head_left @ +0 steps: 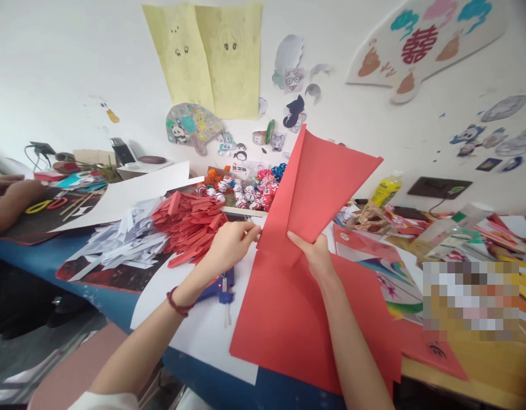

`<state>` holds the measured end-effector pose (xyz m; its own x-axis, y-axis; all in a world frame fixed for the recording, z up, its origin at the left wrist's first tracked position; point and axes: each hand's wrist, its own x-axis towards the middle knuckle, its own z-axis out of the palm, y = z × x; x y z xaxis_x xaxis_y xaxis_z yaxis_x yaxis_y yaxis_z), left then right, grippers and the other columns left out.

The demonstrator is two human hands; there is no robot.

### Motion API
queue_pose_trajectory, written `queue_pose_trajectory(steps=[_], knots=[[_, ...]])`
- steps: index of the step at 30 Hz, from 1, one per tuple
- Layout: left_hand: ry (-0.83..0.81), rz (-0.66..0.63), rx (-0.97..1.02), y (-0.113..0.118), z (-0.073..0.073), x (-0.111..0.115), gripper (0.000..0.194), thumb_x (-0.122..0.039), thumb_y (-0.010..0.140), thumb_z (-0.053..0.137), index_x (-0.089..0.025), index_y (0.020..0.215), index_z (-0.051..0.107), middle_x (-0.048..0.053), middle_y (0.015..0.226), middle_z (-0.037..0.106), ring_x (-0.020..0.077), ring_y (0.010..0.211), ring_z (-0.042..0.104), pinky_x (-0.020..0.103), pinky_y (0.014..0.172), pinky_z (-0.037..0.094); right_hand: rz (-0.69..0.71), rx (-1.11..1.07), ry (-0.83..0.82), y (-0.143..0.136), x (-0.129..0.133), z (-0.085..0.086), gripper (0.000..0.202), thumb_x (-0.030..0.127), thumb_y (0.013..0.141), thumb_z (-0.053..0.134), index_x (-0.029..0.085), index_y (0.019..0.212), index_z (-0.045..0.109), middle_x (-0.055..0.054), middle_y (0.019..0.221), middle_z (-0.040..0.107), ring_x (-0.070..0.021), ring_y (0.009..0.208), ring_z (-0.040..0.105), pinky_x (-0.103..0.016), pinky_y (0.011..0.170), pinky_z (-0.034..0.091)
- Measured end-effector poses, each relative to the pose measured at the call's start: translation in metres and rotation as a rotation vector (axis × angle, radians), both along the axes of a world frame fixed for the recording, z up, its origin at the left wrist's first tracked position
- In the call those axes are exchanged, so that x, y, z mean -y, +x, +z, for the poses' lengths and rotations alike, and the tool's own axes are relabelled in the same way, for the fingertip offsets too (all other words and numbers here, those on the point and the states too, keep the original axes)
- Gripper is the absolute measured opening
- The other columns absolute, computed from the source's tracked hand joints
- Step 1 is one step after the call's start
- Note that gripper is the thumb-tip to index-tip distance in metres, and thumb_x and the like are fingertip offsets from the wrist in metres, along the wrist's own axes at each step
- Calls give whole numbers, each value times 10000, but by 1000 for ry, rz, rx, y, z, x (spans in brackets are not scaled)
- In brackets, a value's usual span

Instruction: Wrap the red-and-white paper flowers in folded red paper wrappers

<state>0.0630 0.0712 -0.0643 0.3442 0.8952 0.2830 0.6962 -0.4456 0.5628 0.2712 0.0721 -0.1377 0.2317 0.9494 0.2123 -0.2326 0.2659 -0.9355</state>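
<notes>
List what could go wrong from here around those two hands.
The blue glue gun shows a small red light and lies close to the left hand; if hot, it might burn skin. The folded red paper sheet in the right hand might crease out of line. Loose red paper strips heap beside the left hand, so a sweep of that arm could scatter them.

On the wall (96,51) before me, I saw yellow paper (232,71) above a panda-decorated fan (194,124); to my right, a yellow bottle (386,191) stood near a clear bottle (456,223).
</notes>
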Motion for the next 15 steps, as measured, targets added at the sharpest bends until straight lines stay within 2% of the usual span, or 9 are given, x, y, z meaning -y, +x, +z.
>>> queue_pose_trajectory(steps=[3,5,7,11,13,15], knots=[[88,139,-46,-26,-1,31,459,-438,994,424,-188,771,738,20,715,731,158,685,658,237,661,418,-46,-7,-10,3,-3,-2,525,412,622,859,165,1056,697,-114,1134,736,-295,1015,698,-422,865,579],[156,120,-70,-52,-11,53,388,-422,994,447,-193,872,736,34,814,744,165,736,666,244,692,443,-116,-16,-21,6,-3,-3,553,405,599,869,166,1064,692,-111,1107,743,-294,997,700,-412,843,581],[149,18,-126,-80,-28,72,304,-413,992,471,-238,1073,706,35,1020,741,177,887,677,255,797,474,-179,-21,-53,10,3,-4,571,395,586,877,164,1074,692,-108,1080,751,-297,980,702,-403,813,583],[239,102,-293,-125,-70,93,370,-513,950,524,-230,1143,664,64,1122,705,241,1026,651,341,904,475,-194,34,-168,22,37,-17,568,406,606,864,162,1092,700,-114,1086,749,-316,999,696,-391,758,585],[282,123,-392,-133,-87,97,412,-535,946,514,-219,1174,647,81,1149,692,262,1043,635,371,891,472,-236,156,-267,27,59,-27,522,443,611,851,135,1015,727,-132,988,763,-330,937,703,-377,671,577],[302,110,-468,-132,-97,98,443,-539,951,500,-210,1224,621,92,1156,689,264,1026,628,377,852,471,-182,326,-338,31,78,-37,442,506,666,795,127,889,747,-128,859,763,-322,815,708,-361,580,549]])
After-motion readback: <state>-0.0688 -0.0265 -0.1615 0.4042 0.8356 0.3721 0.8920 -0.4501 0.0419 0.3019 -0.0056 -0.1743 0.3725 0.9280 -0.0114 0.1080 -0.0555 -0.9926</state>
